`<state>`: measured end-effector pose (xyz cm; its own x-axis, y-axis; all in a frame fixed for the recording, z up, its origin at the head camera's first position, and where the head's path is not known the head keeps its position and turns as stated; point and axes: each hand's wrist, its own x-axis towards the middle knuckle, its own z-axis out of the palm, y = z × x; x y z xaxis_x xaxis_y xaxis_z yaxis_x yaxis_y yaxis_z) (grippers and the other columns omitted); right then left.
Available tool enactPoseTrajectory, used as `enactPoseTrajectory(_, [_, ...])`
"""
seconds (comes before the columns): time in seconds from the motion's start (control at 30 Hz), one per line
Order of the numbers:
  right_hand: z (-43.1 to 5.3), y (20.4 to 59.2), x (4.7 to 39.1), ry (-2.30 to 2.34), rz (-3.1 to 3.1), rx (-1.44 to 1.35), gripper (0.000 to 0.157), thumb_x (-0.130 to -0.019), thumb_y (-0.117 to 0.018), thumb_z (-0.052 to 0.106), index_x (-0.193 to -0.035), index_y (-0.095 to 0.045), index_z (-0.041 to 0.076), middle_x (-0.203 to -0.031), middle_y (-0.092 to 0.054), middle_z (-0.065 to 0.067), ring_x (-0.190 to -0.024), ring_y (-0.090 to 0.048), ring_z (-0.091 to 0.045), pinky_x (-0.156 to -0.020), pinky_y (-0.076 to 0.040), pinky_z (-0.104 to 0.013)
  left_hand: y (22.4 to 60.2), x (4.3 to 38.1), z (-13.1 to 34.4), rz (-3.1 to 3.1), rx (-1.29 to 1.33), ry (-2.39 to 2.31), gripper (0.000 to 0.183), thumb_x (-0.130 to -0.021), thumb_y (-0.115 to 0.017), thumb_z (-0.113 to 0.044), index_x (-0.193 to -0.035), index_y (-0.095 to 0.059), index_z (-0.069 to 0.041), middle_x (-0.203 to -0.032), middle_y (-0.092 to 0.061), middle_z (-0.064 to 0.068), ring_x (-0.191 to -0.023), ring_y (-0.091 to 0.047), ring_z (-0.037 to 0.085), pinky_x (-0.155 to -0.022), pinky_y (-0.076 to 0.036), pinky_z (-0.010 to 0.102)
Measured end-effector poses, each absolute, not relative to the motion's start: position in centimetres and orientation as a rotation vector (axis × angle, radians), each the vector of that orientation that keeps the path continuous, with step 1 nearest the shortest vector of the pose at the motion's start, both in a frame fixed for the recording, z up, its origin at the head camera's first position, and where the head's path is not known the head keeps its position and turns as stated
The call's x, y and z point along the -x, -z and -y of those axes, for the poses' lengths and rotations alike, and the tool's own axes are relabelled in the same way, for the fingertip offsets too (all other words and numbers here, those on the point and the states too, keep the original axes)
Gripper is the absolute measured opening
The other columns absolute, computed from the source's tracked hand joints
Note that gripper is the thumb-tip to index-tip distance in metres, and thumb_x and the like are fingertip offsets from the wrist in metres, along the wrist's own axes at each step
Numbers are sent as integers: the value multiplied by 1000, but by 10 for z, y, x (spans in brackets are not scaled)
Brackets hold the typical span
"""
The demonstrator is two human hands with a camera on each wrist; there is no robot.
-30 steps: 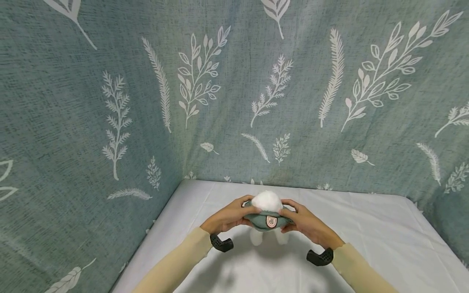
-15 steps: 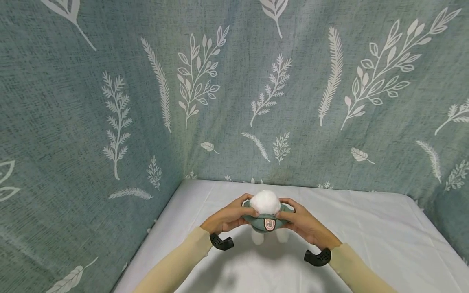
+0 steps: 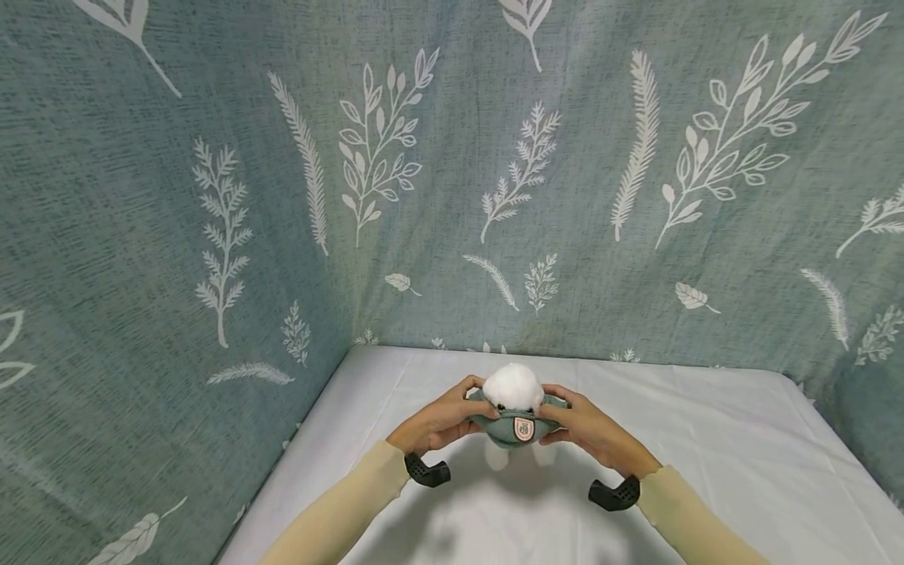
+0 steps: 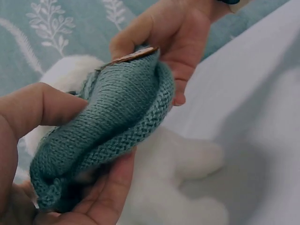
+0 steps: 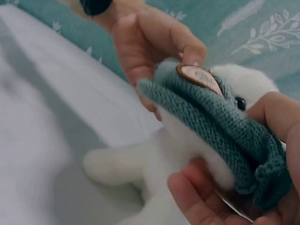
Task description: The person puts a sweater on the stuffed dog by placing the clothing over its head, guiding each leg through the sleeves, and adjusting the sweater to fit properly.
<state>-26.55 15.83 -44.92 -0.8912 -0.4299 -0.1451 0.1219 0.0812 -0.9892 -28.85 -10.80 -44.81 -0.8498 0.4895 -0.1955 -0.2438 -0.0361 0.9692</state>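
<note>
A white plush toy (image 3: 513,384) stands on the white tabletop, its round fluffy head up and two pale legs below. Round its face and neck bunches a small teal knitted sweater (image 4: 112,103) with a pinkish badge (image 3: 524,428) on the front. A black eye (image 5: 240,103) peeks over the knit's upper edge; the lower face is covered. My left hand (image 3: 452,412) pinches the knit at the left side, thumb in front and fingers beneath. On the other side my right hand (image 3: 585,424) grips it likewise, its thumb close by the eye.
A white cloth (image 3: 706,439) covers the tabletop. Green-grey curtains (image 3: 438,196) with white leaf prints hang behind and at the left. Black wrist bands (image 3: 427,469) sit on both forearms, over cream sleeves (image 3: 339,510).
The plush toy's dark eyes have come into view above the knit's upper edge. Both hands keep hold of the sweater and shift only slightly.
</note>
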Motion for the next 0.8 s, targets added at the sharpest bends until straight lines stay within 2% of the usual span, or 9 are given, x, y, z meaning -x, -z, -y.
enactPoseTrajectory(0.13, [-161,450,269,1809,-1971,322,69,-103,-64,33,-156,-33,1,-129,-57,-22,-97,-68,-32,-89,-57,-46,450,288,107,-1733,-218,-1941,58,-89,-72,-9,-137,-41,-3,-127,-58,22,-99,-68,24,-89,-57,39])
enactPoseTrajectory(0.33, [-161,451,272,1812,-1967,296,64,-104,-62,35,-152,-38,0,-123,-60,-20,-89,-67,-28,-87,-58,-47,451,289,105,-1702,-175,-1965,61,-91,-70,-13,-142,-38,-2,-123,-61,21,-97,-68,23,-86,-58,38])
enactPoseTrajectory(0.43, [-160,450,269,1862,-1893,279,62,-105,-61,32,-152,-36,2,-122,-61,-20,-92,-70,-30,-90,-56,-50,450,289,104,-1690,-177,-1965,61,-90,-70,-14,-142,-38,-6,-129,-57,22,-102,-66,25,-87,-57,39])
enactPoseTrajectory(0.57, [-158,449,265,1972,-1728,250,62,-106,-56,25,-156,-25,4,-125,-60,-21,-99,-71,-30,-95,-55,-51,448,289,102,-1674,-212,-1961,60,-90,-69,-15,-141,-37,-9,-136,-49,22,-109,-62,27,-87,-56,39])
enactPoseTrajectory(0.8, [-156,450,263,2036,-1635,238,62,-107,-53,23,-157,-22,4,-126,-59,-19,-99,-70,-26,-96,-54,-47,448,287,99,-1666,-224,-1985,53,-92,-67,-15,-134,-37,-10,-135,-49,21,-107,-61,26,-85,-54,38])
